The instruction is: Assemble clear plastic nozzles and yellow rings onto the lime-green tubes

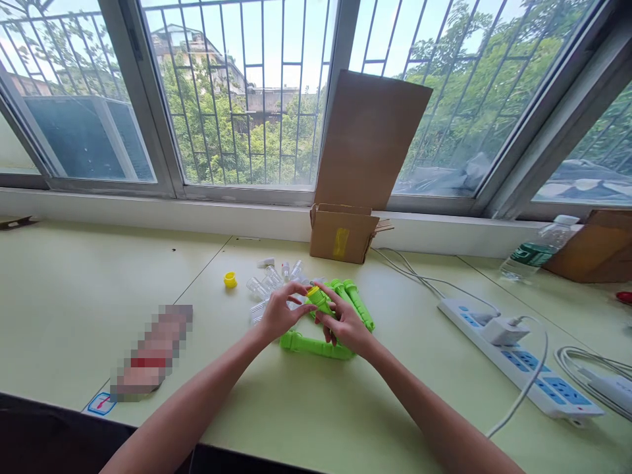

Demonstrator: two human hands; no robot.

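Between my hands is a green plastic flashlight tube (324,304), tilted, with a yellow ring (313,290) at its upper end. My left hand (285,310) pinches the yellow ring with thumb and fingers. Wrapped around the tube's green body is my right hand (347,322). Under and beside my hands lie several more green tubes; one green tube (316,345) lies crosswise in front, another green tube (359,305) slants at the right. Clear plastic cups (257,288) are scattered behind my left hand, which partly hides them. A loose yellow ring (230,280) stands apart at the left.
An open cardboard box (340,234) stands by the window sill. At the right are a white power strip (518,362) with a charger and cables, and a water bottle (538,249). A pixelated object (153,352) lies at the left, near the table's front edge.
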